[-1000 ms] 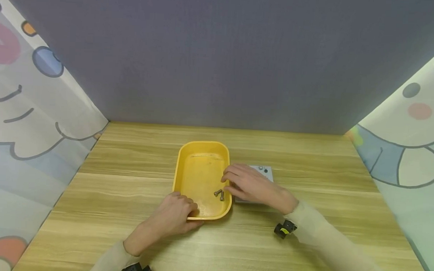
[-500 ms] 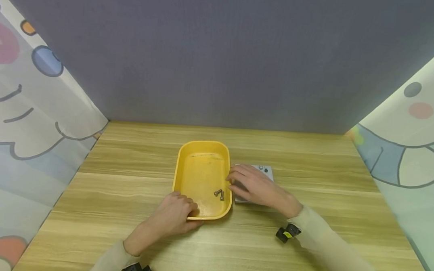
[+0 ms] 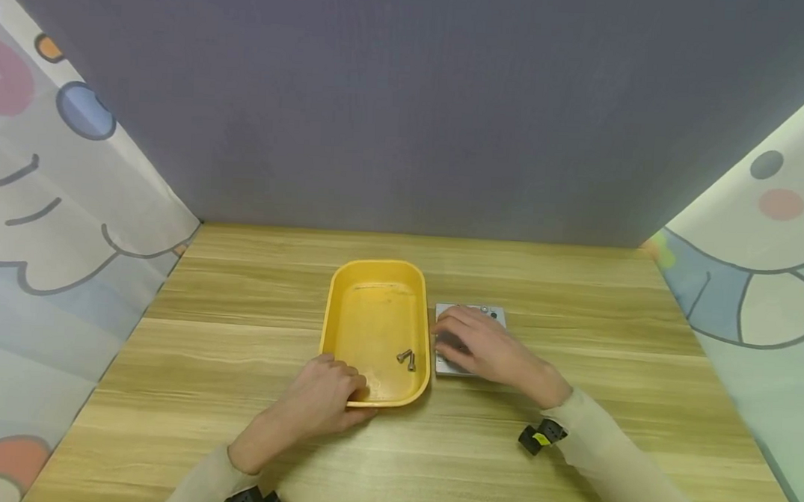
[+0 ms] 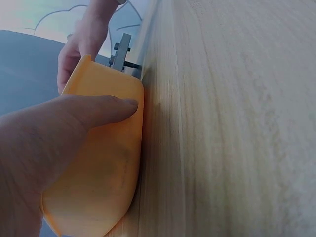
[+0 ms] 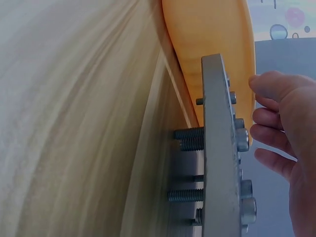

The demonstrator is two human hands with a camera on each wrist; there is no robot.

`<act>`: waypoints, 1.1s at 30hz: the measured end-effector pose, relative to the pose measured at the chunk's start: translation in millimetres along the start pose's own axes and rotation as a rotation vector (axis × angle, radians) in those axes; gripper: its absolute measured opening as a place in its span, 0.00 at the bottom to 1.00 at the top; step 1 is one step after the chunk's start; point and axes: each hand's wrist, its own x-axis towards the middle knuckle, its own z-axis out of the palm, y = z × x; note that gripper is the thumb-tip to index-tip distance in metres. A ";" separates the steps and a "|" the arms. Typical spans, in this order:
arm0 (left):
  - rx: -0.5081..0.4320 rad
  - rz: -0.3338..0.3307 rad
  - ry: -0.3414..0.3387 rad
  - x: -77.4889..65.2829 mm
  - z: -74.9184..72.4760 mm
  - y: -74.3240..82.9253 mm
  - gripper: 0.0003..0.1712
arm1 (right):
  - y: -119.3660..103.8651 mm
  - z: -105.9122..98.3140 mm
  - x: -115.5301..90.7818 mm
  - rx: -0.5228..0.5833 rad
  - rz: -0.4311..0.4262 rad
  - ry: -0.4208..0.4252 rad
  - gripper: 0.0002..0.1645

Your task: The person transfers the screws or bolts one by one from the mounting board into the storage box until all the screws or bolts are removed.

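Observation:
My left hand grips the near-left rim of a yellow plastic tray; its thumb lies along the outer wall in the left wrist view. Two small socket-head bolts lie inside the tray, towards its near right. To the tray's right is a grey metal plate, partly hidden by my right hand. That hand hovers over the plate with loosely bent fingers, and nothing shows between them. In the right wrist view, several bolts pass through the plate, and their threaded ends stick out below.
The wooden table extends around the tray and plate. A dark grey panel stands behind it, and cartoon-printed cloths hang at both sides. The tray stands close against the plate's left side.
My right hand has moved right, from above the tray's right rim to over the plate. The left hand, the tray and its two bolts stay where they were.

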 end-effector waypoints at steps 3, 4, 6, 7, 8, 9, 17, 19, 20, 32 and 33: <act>0.002 0.001 0.000 0.0 -0.2 0.0 0.28 | 2.0 0.6 -2.1 -0.007 0.014 0.002 0.17; 0.002 0.001 -0.001 -0.1 -0.3 0.1 0.28 | 2.8 1.1 -2.6 -0.010 0.020 0.006 0.17; 0.001 0.000 -0.004 -0.1 -0.6 0.2 0.28 | 4.2 2.3 -3.3 -0.022 0.034 0.017 0.16; 0.000 0.000 -0.005 -0.1 -0.9 0.3 0.28 | 4.9 3.0 -3.5 -0.029 0.043 0.025 0.15; -0.001 0.000 -0.006 0.1 -1.2 0.2 0.28 | 5.5 3.7 -3.6 -0.040 0.055 0.033 0.15; -0.002 0.000 -0.009 0.0 -1.3 0.3 0.28 | 6.1 4.4 -3.7 -0.052 0.066 0.039 0.15; 0.000 -0.003 -0.016 0.2 -1.7 0.6 0.27 | 9.9 9.3 -3.6 -0.104 0.149 0.073 0.12; 0.000 -0.002 -0.014 0.3 -1.7 0.7 0.27 | 10.3 9.5 -4.1 -0.103 0.141 0.074 0.12; -0.001 -0.002 -0.011 0.6 -1.6 0.6 0.27 | 10.5 9.6 -4.4 -0.103 0.134 0.071 0.12; -0.010 -0.001 -0.004 1.4 -0.9 0.7 0.26 | 10.4 9.0 -11.2 -0.062 0.075 0.016 0.10; -0.011 -0.001 -0.006 1.2 -0.9 0.8 0.26 | 10.3 8.7 -11.7 -0.058 0.066 0.014 0.10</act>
